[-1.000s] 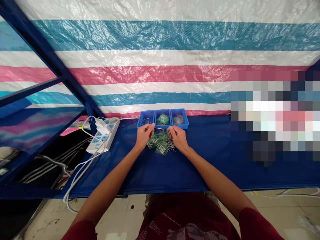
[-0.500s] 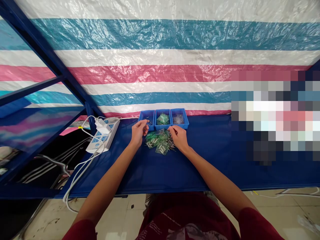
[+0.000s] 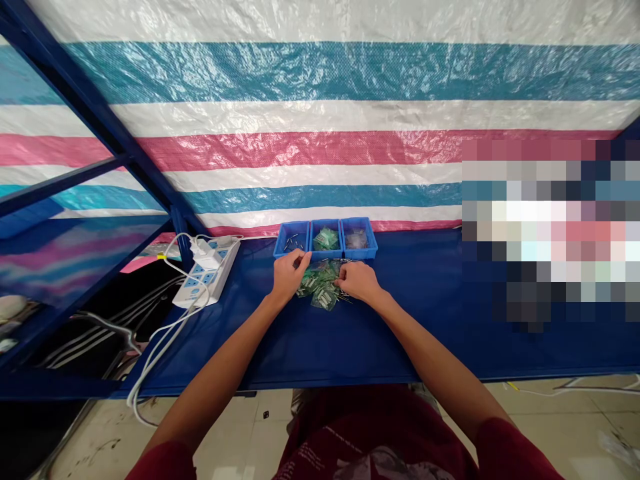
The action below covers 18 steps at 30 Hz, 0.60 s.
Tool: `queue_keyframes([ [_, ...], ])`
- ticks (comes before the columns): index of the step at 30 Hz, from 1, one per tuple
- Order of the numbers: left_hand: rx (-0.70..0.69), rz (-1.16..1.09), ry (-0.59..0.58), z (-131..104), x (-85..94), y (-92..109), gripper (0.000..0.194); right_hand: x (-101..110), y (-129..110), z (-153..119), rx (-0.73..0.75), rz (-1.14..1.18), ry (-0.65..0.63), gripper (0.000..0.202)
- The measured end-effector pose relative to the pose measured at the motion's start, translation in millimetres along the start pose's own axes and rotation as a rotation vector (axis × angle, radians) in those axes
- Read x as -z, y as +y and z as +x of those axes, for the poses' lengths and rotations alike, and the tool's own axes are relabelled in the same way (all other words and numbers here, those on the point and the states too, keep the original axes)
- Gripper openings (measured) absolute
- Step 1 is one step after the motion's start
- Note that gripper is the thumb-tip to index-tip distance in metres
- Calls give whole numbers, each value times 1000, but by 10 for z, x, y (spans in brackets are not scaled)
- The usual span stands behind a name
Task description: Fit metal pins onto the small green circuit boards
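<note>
A pile of small green plastic bags (image 3: 325, 293) mixed with loose metal pins (image 3: 344, 295) lies on the blue table. At its left side, just in front of the left blue bin (image 3: 277, 248), is my left hand (image 3: 289, 275), thumb and fingers pressed together. My right hand (image 3: 360, 281) reaches into the pile's right edge with curled, pinching fingers. What either hand holds, if anything, is too small or hidden. A few metal pins lie in the left bin. Green bags fill part of the middle bin (image 3: 327, 255), and the right bin (image 3: 361, 254) holds clear or greyish small pieces.
A white power strip (image 3: 213, 280) with plugs and trailing white cables (image 3: 155, 347) lies on the table's left. A blue metal frame (image 3: 100, 100) slants up beside it. Striped plastic sheeting (image 3: 320, 147) hangs behind the bins. The area at right is pixelated.
My left hand has come back from over the left bin, moving right and nearer to the pile. My right hand has shifted slightly down into the pile's right side.
</note>
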<state>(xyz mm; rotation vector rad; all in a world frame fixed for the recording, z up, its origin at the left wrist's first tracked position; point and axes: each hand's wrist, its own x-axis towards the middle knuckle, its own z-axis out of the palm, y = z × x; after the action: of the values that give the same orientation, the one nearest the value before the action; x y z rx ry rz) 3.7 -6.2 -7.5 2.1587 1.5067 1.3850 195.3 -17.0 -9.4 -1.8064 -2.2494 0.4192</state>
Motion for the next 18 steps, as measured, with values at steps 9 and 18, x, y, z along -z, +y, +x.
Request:
queue_keyframes([
  [9, -48, 17, -24, -12, -16, -3, 35, 38, -75, -31, -23, -83, -59, 19],
  [18, -67, 7, -40, -16, -15, 5, 35, -7, -139, -56, 20, -145, -25, 22],
])
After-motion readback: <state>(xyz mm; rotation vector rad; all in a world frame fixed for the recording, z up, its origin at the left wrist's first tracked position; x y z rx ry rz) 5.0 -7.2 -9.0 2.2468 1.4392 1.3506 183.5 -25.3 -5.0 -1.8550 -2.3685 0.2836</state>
